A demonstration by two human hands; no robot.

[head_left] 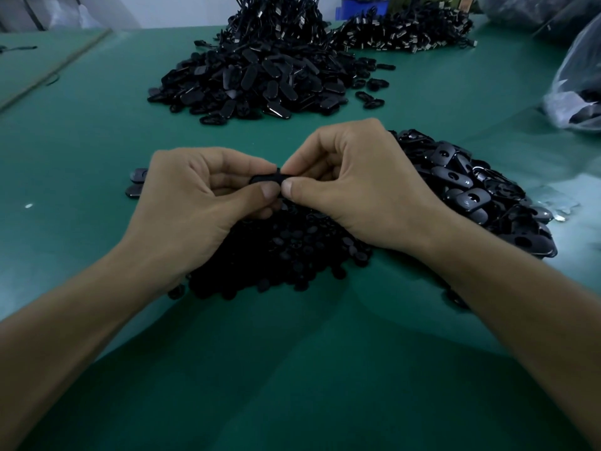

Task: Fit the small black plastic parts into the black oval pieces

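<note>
Pinching one black oval piece [264, 179] in curled fingers [269, 191] of left hand [195, 206] and right hand [354, 193], above small parts heap [283, 255] near counter's [97, 141] front edge. Far from done, judging by oval heap [471, 190] at right edge.

On the green table mat [292, 369], a heap of small black plastic parts [286, 252] lies nearest the person, under the left hand [195, 203] and the right hand [351, 190], which meet above it and pinch one black oval plastic piece [265, 178] between them. A heap of black oval pieces [471, 190] lies just right of it, touching it. Behind the hands, well apart, lies a bigger heap of black oval shells [260, 76], behind that to the right a heap of black cables with metal plugs [406, 34], and at the right edge a clear plastic bag [575, 86].
</note>
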